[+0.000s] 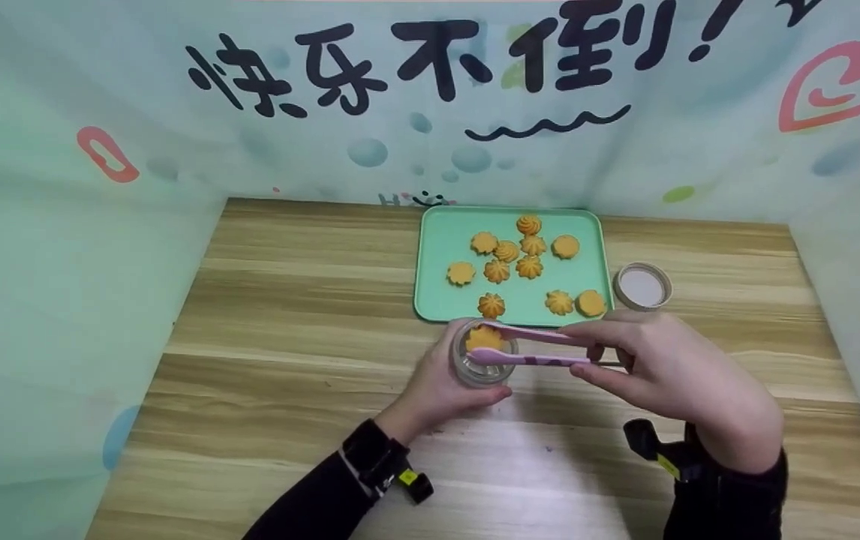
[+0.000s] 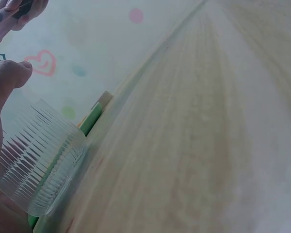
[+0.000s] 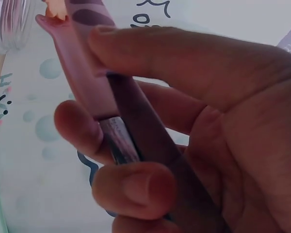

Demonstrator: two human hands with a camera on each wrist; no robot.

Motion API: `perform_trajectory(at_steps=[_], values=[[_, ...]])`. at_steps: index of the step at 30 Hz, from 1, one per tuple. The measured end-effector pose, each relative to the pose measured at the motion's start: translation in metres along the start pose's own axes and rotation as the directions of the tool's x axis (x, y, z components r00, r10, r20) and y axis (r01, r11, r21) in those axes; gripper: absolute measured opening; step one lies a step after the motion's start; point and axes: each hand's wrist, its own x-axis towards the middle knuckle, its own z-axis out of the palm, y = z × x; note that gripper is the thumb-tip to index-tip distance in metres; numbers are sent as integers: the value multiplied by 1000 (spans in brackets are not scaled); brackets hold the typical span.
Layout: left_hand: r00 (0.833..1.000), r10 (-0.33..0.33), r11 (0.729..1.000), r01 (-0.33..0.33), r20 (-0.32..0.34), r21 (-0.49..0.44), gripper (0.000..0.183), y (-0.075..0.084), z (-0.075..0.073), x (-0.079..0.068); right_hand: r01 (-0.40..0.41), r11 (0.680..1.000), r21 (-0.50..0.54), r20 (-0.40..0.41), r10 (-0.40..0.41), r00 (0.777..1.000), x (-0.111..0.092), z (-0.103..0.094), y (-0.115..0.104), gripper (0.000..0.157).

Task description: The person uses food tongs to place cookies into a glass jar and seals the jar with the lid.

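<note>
My left hand (image 1: 437,382) grips a clear ribbed jar (image 2: 43,160), which stands on the table in front of the tray. Pink tongs (image 1: 542,361) are held by my right hand (image 1: 663,364), with thumb and fingers pressing on their two arms. Between the tong tips is a golden cookie (image 1: 484,339), right over the jar's mouth in the head view. Whether the cookie is inside the rim or just above it, I cannot tell. In the right wrist view, the tongs (image 3: 82,73) run up to the cookie (image 3: 57,9), partly cut off by the frame's top.
A green tray (image 1: 437,225) behind the jar bears several golden cookies (image 1: 529,267), some swirled, some flat side up. To its right lies a round lid (image 1: 641,286), inside facing up. Printed cloth (image 1: 370,150) walls the wooden table (image 1: 272,300) at the back and sides.
</note>
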Motion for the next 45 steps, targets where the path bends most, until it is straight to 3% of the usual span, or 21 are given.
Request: perform_trajectory(at_steps=[15,23,30,38,45], values=[[1000,-25,999,26,-13,32,94,2,-1,0,-89,991,-102,65,96,993,8,9,-11,28],[1000,-30,999,30,-9,25,95,0,-1,1,-114,990,-85,80,121,989,9,10,-10,32],[1000,26,1000,-26,3,1,93,-1,-2,3,-112,992,-65,66,116,991,8,9,-6,37],[1000,28,1000,-28,10,-5,90,-1,-1,2,-111,993,-33,56,112,992,7,7,-5,38],[1000,22,1000,-22,6,21,92,1,-2,2,-115,993,-20,-29,114,993,3,1,5,38]])
